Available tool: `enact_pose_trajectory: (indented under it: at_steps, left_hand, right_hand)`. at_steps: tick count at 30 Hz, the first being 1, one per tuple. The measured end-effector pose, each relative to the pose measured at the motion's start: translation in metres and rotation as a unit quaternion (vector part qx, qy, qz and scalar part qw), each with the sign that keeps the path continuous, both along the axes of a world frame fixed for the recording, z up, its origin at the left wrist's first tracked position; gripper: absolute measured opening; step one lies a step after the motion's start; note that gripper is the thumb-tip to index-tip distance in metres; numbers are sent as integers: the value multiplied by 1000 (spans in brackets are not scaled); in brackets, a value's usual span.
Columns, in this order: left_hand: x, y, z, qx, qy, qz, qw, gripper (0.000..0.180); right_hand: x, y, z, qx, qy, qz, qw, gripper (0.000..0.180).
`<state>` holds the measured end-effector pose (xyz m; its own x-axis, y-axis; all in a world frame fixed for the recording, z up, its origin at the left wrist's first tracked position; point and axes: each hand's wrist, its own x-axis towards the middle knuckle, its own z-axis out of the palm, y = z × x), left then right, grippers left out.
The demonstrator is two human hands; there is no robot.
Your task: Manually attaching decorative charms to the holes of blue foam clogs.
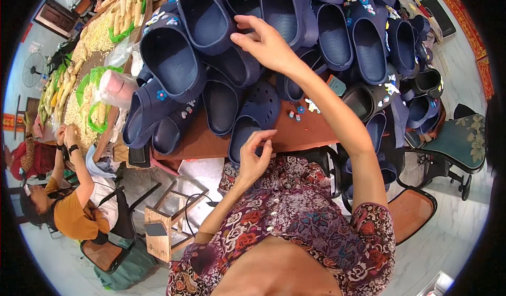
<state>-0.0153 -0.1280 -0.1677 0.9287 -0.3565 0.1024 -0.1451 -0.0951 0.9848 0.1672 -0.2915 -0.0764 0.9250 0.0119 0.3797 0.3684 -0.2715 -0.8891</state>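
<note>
A big heap of navy blue clogs (pixel 174 59) covers the brown table (pixel 311 132); some carry small coloured charms. My right hand (pixel 266 43) reaches up into the heap, fingers spread, fingertips resting on the rim of a navy clog (pixel 237 64). My left hand (pixel 255 156) hovers at the table's near edge, against the heel of another navy clog (pixel 247 119) that lies sole-down. Its thumb and fingertips are pinched together; what is between them is too small to tell. A few loose charms (pixel 298 112) lie on the bare table between my arms.
Several black clogs (pixel 369 98) lie at the heap's right side. A person in an orange shirt (pixel 74 206) sits at left beside corn cobs and kernels (pixel 89 38). A wooden stool (pixel 168 227) stands below the table, an orange chair (pixel 411 211) and a green office chair (pixel 458 143) at right.
</note>
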Motion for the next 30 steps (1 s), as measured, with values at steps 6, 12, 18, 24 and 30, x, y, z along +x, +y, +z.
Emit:
enact_pose_trajectory:
  at_steps: [6,12,18,24,30]
  left_hand:
    - [-2,-4,-2,46,-73,10,996,21]
    - [5,2,-41,3,36,122,992,28]
    - [39,-5,-49,-135,318,59,937,30]
    - [63,-17,-64,-285,430,110,850,38]
    - [61,-20,-79,-207,387,159,884,47]
  right_hand:
    - [-87,-14,4,-24,-70,-53,996,21]
    - [-175,-37,-96,-141,18,-160,977,15]
    - [-215,-55,-156,-256,28,-264,930,19]
    - [-206,-58,-188,-265,31,-295,918,18]
    - [-198,-56,-177,-353,2,-348,869,43]
